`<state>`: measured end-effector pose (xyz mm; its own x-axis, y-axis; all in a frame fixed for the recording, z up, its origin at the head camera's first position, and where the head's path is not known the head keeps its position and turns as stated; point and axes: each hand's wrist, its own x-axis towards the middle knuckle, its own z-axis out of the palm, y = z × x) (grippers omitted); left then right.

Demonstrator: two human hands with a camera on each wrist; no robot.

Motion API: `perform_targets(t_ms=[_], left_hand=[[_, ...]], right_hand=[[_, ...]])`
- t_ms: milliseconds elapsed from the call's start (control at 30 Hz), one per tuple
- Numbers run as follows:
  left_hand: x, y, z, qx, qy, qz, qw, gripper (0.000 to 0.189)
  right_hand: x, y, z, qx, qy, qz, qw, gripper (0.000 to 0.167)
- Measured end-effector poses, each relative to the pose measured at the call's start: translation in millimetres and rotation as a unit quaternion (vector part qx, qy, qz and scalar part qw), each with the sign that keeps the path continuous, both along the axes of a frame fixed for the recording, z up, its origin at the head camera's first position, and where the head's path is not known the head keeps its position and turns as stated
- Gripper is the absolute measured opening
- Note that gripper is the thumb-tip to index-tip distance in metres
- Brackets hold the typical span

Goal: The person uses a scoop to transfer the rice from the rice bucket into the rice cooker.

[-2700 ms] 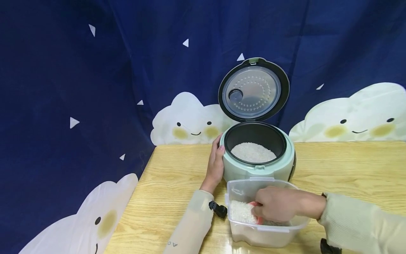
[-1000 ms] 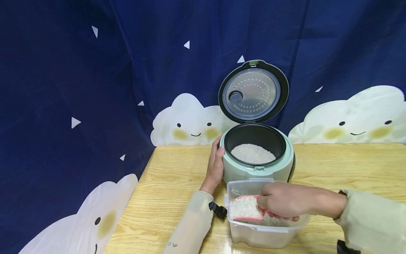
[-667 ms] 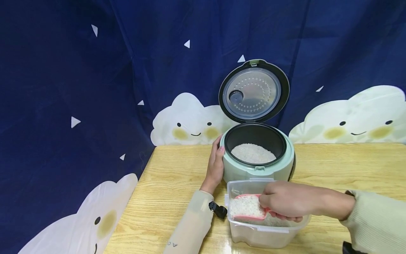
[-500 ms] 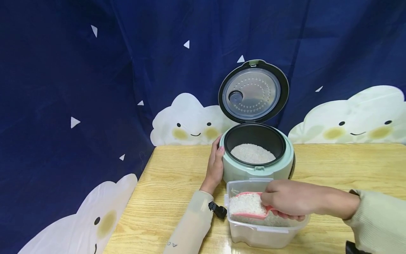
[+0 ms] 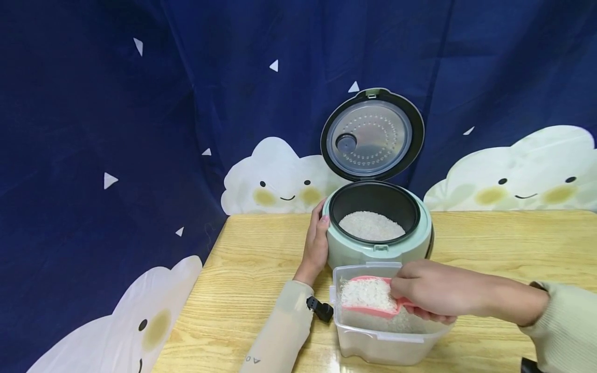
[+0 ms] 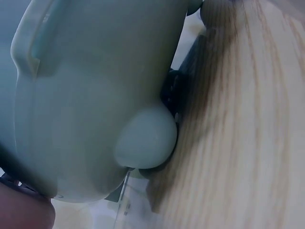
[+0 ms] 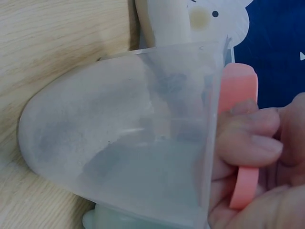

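My left hand lies against the left side of a pale green rice cooker, fingers stretched along its wall. White rice sits in the cooker's dark inner pot. In front of it stands a clear plastic bin with more rice at the bottom. My right hand, over the bin's right part, grips the handle of a pink scoop heaped with rice. The scoop is level with the bin's top. In the right wrist view, fingers curl round the pink handle. The cooker's smooth wall fills the left wrist view.
The cooker's lid stands raised behind the pot. A blue curtain with cloud prints hangs behind the wooden table. The bin's front-left rim is beside my left forearm, near a black wrist camera.
The right hand was down in the bin's rice with the scoop. It has since lifted the loaded scoop and drawn it a little rightward. The left hand, cooker and bin have stayed in place.
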<state>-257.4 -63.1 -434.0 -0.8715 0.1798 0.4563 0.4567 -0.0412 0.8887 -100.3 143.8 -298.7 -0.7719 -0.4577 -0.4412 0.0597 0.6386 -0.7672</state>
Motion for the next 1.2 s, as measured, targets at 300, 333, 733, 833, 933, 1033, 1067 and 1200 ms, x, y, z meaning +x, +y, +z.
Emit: perform_targets(t_ms=[300, 333, 733, 833, 933, 1033, 1067, 1200], left_hand=[[-1.6, -0.5, -0.7, 0.006, 0.003, -0.007, 1.0000, 0.054], [-1.5, -0.8, -0.8, 0.006, 0.003, -0.007, 1.0000, 0.054], [-1.5, -1.8, -0.5, 0.011, 0.003, -0.005, 0.9999, 0.057], [-1.8, -1.6, -0.9, 0.012, 0.002, -0.004, 0.9999, 0.057], [-1.9, -1.2, -1.0, 0.012, 0.002, -0.004, 0.9999, 0.057], [-1.4, -0.9, -0.7, 0.010, -0.001, -0.005, 0.9999, 0.057], [-1.4, -0.8, -0.9, 0.008, -0.002, -0.005, 1.0000, 0.057], [-0.6, -0.4, -0.5, 0.006, -0.004, -0.008, 0.9999, 0.057]], right_hand=[[1.0, 13, 2.4, -0.019, 0.003, -0.011, 0.9998, 0.037], [1.1, 14, 2.9, -0.022, 0.006, -0.011, 0.9997, 0.038], [-2.5, 31, 8.8, -0.021, 0.005, -0.042, 0.9989, 0.032], [-5.7, 35, 12.9, -0.025, 0.003, -0.049, 0.9985, 0.030], [-11.3, 40, 17.9, -0.034, -0.003, -0.057, 0.9978, 0.030], [-18.1, 44, 22.8, -0.038, 0.001, -0.068, 0.9970, 0.031], [-20.3, 46, 24.2, -0.039, 0.005, -0.069, 0.9968, 0.031], [-29.0, 50, 29.7, -0.030, 0.014, -0.082, 0.9961, 0.031]])
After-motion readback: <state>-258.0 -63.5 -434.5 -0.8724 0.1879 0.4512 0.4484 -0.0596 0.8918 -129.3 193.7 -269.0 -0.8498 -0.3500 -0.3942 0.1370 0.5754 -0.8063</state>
